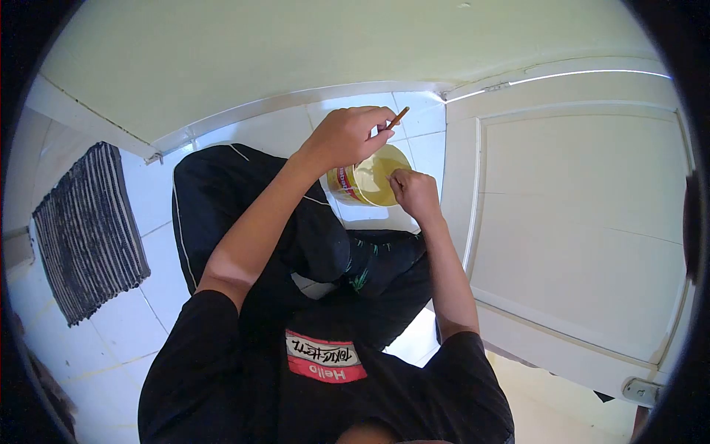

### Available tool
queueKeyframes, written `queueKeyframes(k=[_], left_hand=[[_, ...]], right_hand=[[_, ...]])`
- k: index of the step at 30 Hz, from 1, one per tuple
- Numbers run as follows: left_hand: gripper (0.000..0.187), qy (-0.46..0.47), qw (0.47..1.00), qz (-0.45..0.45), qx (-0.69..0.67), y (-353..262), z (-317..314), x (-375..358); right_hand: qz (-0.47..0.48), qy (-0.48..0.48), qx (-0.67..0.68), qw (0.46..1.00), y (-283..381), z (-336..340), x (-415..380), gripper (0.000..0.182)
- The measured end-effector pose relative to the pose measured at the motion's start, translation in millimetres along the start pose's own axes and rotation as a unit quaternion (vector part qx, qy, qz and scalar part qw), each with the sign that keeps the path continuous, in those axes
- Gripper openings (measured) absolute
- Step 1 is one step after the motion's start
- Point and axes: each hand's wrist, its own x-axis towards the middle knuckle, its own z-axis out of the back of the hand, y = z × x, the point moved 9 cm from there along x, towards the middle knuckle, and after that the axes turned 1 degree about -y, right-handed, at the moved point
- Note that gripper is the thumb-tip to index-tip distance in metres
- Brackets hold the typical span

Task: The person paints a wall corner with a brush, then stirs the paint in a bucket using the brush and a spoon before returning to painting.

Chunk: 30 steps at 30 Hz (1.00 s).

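Note:
A thin brown stick (pixel 399 118) is pinched between the thumb and fingers of my left hand (pixel 349 136), its end pointing up and away to the right. Below both hands stands a yellowish plastic tub (pixel 344 185) with a red and white label on its side. My right hand (pixel 416 194) is at the tub's right rim, its fingers closed together over the opening. Whatever those fingers hold, if anything, is too small to make out. The tub's inside looks pale yellow, and my hands partly cover its mouth.
My crossed legs in dark trousers (pixel 222 192) are in front of the tub on white floor tiles (pixel 140 370). A striped rag mat (pixel 92 233) lies at the left. A white panelled door (pixel 577 192) stands at the right, and a pale wall (pixel 296 52) rises behind.

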Motion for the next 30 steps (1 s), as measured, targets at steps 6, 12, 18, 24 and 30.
queueKeyframes(k=[6, 12, 18, 24, 30], left_hand=[[0.016, -0.007, 1.000, -0.003, -0.002, -1.0, 1.0, -0.5], [0.016, -0.004, 1.000, -0.002, 0.002, -1.1, 2.5, -0.7], [0.016, -0.003, 1.000, -0.007, 0.002, 0.5, -0.1, -1.5], [0.016, 0.003, 1.000, -0.001, -0.004, 2.8, -1.6, -1.9], [0.016, 0.009, 1.000, 0.007, -0.004, 2.6, -2.3, -3.2]], right_hand=[[0.043, -0.058, -0.027, 0.997, 7.1, -4.1, 8.8, 0.020], [0.041, 0.020, -0.048, 0.998, 11.8, -31.4, 4.9, 0.019], [0.065, 0.086, -0.024, 0.994, 23.0, -25.0, -2.7, 0.013], [0.074, 0.162, -0.002, 0.984, 28.9, -24.4, -9.5, 0.009], [0.053, 0.157, 0.006, 0.986, 23.5, -20.7, -9.7, 0.011]])
